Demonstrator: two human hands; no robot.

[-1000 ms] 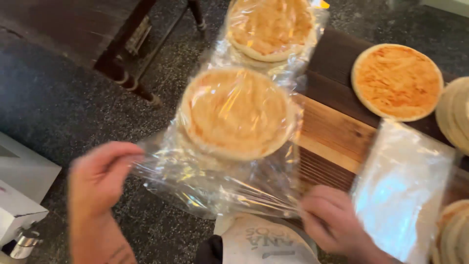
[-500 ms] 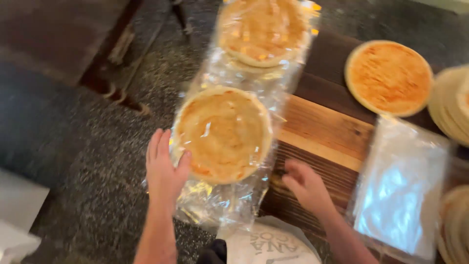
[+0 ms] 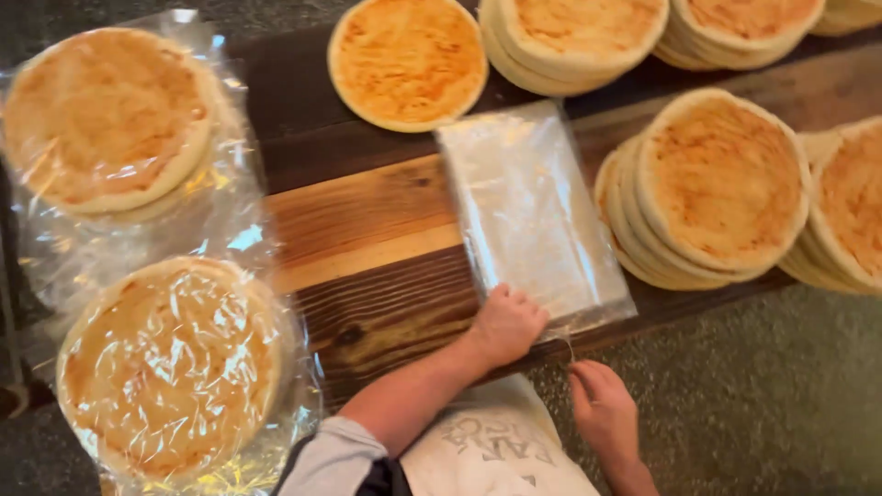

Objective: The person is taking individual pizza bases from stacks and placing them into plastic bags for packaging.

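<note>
On the striped wooden tabletop (image 3: 367,230) above speckled grey floor (image 3: 781,395), the stack of clear bags (image 3: 533,211) lies flat; left hand (image 3: 507,323) presses its near corner, right hand (image 3: 602,409) pinches its edge, beside flatbread stacks (image 3: 717,184).

Both hands have left the bagged flatbread (image 3: 170,367); now the left hand (image 3: 507,323) and right hand (image 3: 602,404) are at the stack of clear bags (image 3: 533,211).

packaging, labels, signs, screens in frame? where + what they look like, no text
Stack of clear bags: table centre, flat glossy rectangle; left hand on its near edge, right hand at its near corner.
Upper bagged flatbread: far left, round tan disc in crinkled clear film.
Lower bagged flatbread: near left, same look.
Apron print: bottom centre, dark on white.
No signs or screens.
</note>
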